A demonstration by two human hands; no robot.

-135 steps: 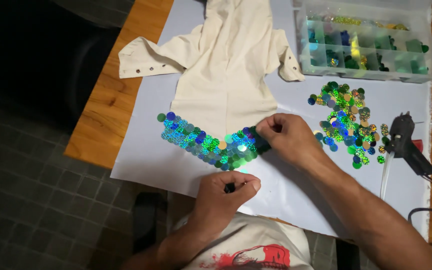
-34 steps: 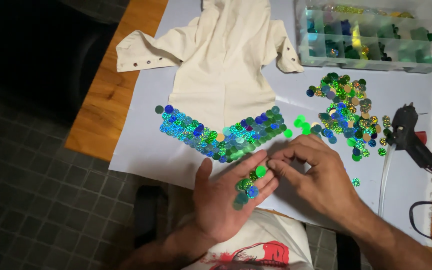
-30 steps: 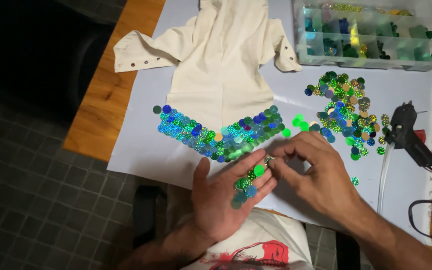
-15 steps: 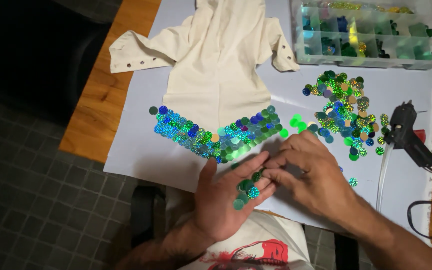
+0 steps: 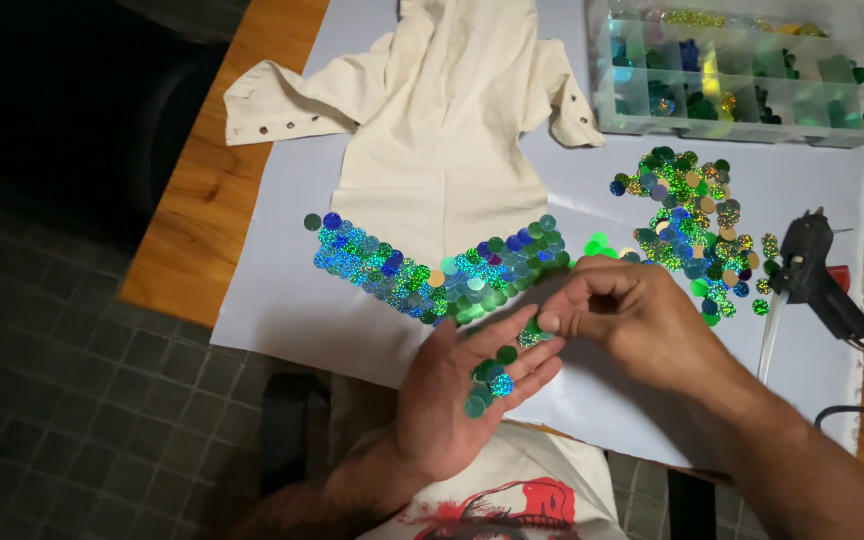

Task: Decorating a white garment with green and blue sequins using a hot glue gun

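Small heap of shiny green and blue sequin discs (image 5: 492,375) lying in the upturned palm and along the fingers of the left hand (image 5: 457,395), held flat and spread wide, low in the view, just over the near edge of the white sheet (image 5: 282,320). One glittery green disc (image 5: 530,337) pinched between thumb and fingertips of the right hand (image 5: 632,315), curled narrow, right at the left fingertips, touching or nearly so. Just beyond both hands, a V-shaped band of overlapping sequins (image 5: 432,270) laid along the lower hem of a cream cloth garment (image 5: 447,130), spread flat on the sheet, sleeves out to either side. To the right of the garment, a loose scatter of sequins (image 5: 692,225), green, blue and gold, near the right hand. Further right, a black glue gun (image 5: 817,275) lying on the sheet with its cord trailing off. At the far right corner, a clear compartment box (image 5: 742,70) of sorted sequins. Wooden counter (image 5: 202,210) beneath it all; dark tiled floor (image 5: 72,420) to the left.
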